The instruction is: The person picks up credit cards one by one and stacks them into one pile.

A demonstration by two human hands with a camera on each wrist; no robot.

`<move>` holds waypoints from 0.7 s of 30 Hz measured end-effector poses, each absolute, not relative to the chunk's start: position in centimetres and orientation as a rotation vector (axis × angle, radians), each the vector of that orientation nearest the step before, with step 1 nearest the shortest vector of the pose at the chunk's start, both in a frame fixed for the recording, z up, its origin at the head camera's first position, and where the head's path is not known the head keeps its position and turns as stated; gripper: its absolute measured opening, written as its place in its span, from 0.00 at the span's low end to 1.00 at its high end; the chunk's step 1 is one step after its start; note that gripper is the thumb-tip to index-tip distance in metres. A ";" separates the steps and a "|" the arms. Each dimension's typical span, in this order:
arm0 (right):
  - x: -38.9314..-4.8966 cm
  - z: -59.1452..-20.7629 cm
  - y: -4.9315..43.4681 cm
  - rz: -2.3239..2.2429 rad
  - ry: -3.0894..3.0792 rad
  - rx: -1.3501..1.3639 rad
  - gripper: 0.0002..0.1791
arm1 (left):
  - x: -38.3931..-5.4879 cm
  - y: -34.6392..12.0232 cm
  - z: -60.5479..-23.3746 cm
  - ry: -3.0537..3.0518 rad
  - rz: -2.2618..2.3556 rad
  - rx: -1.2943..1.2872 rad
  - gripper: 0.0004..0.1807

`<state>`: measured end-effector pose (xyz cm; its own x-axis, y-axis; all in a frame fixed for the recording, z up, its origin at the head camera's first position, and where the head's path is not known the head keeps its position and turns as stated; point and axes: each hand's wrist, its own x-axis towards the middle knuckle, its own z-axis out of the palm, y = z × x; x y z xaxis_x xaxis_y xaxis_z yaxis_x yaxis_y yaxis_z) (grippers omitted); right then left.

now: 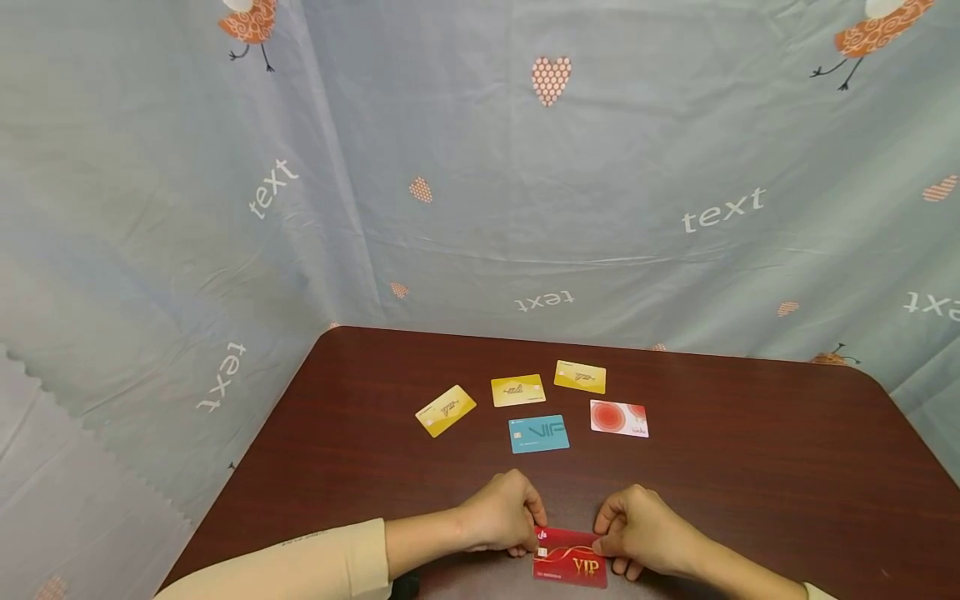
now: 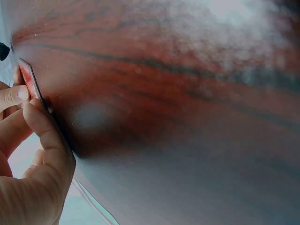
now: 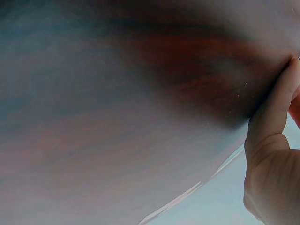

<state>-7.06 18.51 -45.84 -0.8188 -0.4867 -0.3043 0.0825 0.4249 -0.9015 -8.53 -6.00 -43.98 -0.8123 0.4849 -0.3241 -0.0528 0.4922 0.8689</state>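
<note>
A red VIP card [image 1: 567, 567] with gold lettering is at the near side of the table, between both hands. My left hand [image 1: 501, 515] pinches it at its left edge, fingers bent down. At the right edge my right hand [image 1: 651, 533] grips it, thumb lying over the card's face. The left wrist view catches the card [image 2: 29, 78] nearly edge-on, close over the tabletop, with fingers of both hands on it. In the right wrist view the right hand [image 3: 274, 164] shows at the right side, and the card is mostly hidden.
Beyond the hands lie a teal VIP card [image 1: 540, 434], a white card with red circles [image 1: 618, 418], and three yellow cards: left [image 1: 446, 410], middle [image 1: 518, 390] and right [image 1: 580, 377]. The dark wooden table [image 1: 360, 467] meets a patterned grey-blue curtain [image 1: 465, 250] behind.
</note>
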 end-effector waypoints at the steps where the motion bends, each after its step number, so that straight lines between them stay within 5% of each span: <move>1: -7.1 -45.9 18.5 -1.406 2.145 -0.341 0.07 | -8.6 -6.0 -44.0 2.194 1.310 0.352 0.13; 21: -9.8 -43.6 20.1 -1.464 2.328 -0.453 0.13 | -11.5 -9.1 -41.0 2.320 1.376 0.484 0.13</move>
